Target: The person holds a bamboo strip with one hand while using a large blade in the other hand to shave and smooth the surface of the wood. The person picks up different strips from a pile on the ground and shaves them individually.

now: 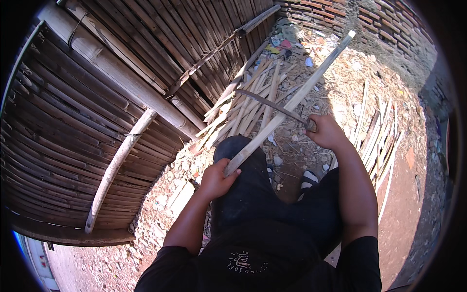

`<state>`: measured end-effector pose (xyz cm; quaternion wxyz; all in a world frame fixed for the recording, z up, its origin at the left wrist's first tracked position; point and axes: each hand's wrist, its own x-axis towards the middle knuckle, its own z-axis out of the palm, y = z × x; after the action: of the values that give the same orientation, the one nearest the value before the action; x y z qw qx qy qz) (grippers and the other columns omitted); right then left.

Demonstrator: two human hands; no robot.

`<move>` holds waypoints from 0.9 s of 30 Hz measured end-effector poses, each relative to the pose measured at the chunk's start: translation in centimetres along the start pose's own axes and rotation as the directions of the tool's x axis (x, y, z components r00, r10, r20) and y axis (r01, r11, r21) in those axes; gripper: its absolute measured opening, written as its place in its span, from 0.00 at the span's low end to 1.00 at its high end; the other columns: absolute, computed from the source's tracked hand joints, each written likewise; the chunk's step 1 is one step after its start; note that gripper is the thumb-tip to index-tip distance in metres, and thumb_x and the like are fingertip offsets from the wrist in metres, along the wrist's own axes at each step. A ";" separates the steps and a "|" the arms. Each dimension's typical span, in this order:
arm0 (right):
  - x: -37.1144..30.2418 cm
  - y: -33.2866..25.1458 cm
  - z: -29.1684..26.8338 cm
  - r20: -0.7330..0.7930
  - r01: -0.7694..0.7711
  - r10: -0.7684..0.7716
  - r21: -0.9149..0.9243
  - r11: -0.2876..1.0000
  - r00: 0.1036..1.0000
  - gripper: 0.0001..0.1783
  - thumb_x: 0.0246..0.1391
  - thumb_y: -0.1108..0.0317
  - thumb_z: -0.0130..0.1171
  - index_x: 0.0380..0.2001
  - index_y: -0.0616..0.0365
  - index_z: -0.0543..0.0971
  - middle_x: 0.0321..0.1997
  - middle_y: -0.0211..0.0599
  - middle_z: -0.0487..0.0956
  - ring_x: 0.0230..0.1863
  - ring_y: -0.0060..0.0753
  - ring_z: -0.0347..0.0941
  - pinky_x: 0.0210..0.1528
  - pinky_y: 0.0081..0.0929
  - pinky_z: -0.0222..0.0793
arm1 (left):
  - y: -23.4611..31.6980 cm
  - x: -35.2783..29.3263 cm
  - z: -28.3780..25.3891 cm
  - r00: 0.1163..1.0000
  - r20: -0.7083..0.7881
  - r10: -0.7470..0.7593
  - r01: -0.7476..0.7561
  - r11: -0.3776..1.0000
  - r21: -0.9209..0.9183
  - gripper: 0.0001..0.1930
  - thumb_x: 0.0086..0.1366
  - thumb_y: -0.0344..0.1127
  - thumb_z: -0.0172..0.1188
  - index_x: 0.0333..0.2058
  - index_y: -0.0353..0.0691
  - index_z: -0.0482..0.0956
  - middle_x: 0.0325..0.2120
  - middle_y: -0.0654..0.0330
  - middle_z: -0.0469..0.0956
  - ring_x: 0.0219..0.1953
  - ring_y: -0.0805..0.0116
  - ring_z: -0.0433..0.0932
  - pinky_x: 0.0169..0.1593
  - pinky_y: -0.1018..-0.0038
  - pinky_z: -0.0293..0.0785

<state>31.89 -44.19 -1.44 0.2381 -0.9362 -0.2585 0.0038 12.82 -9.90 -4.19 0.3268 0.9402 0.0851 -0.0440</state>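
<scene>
My left hand (217, 180) is closed round the near end of a long pale bamboo strip (301, 94), just over my left knee. From there the strip slants up and away to the right, its far end raised toward the brick wall. My right hand (325, 132) grips the short handle of a machete (272, 104), a long dark blade with a curved tip. The blade lies across the strip around its middle and points to the left. Whether its edge has cut into the strip cannot be made out.
A pile of split bamboo strips (258, 100) lies ahead on the left, another heap (382, 141) on the right. Beside me stands a bamboo slat wall (92, 160). A brick wall (331, 13) closes off the far side. Straw, shavings and litter cover the ground.
</scene>
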 end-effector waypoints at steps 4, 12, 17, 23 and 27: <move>-0.7 -3.7 1.0 0.187 0.188 -0.168 -0.098 0.977 0.968 0.21 0.51 0.56 0.73 0.40 0.61 0.81 0.32 0.56 0.82 0.41 0.64 0.79 0.45 0.52 0.74 | 0.3 -0.2 -0.3 1.000 0.016 -0.027 0.026 0.999 0.029 0.21 0.66 0.49 0.69 0.48 0.39 0.81 0.29 0.48 0.83 0.33 0.52 0.85 0.40 0.61 0.78; 0.4 0.2 -1.5 0.000 -0.098 0.099 0.126 0.987 0.995 0.24 0.54 0.54 0.72 0.46 0.60 0.82 0.35 0.55 0.84 0.43 0.59 0.82 0.48 0.49 0.76 | -0.5 -1.9 -0.4 0.993 -0.083 0.084 -0.084 0.996 0.008 0.21 0.65 0.51 0.68 0.46 0.40 0.80 0.27 0.45 0.82 0.33 0.44 0.84 0.38 0.55 0.78; -1.0 -1.1 -1.3 -0.084 -0.060 0.068 0.094 0.994 0.994 0.23 0.53 0.55 0.72 0.44 0.63 0.82 0.34 0.57 0.83 0.41 0.62 0.81 0.48 0.49 0.76 | 0.4 -2.7 -1.5 0.997 -0.055 0.056 -0.055 0.998 0.014 0.23 0.66 0.51 0.68 0.49 0.39 0.80 0.30 0.45 0.83 0.36 0.46 0.85 0.41 0.57 0.78; -2.5 -5.5 -3.2 0.100 0.212 -0.207 -0.051 0.976 0.973 0.20 0.51 0.56 0.73 0.42 0.58 0.83 0.32 0.56 0.83 0.39 0.63 0.81 0.45 0.51 0.75 | 0.6 -5.6 -2.8 0.994 -0.070 0.083 -0.081 0.996 0.019 0.24 0.66 0.51 0.68 0.48 0.37 0.80 0.31 0.43 0.84 0.37 0.44 0.85 0.43 0.56 0.79; -2.1 -3.2 -3.8 -0.011 0.088 -0.087 0.108 0.990 0.996 0.20 0.51 0.57 0.74 0.39 0.60 0.83 0.33 0.55 0.83 0.39 0.59 0.81 0.45 0.45 0.75 | 0.1 -7.2 -2.0 0.988 -0.106 0.112 -0.116 0.992 -0.039 0.22 0.66 0.51 0.68 0.47 0.38 0.80 0.30 0.42 0.83 0.36 0.42 0.85 0.41 0.55 0.79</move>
<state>29.06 -44.53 3.15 0.2895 -0.9096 -0.2979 0.0046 5.77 -9.65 -1.55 0.3449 0.9370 0.0491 0.0255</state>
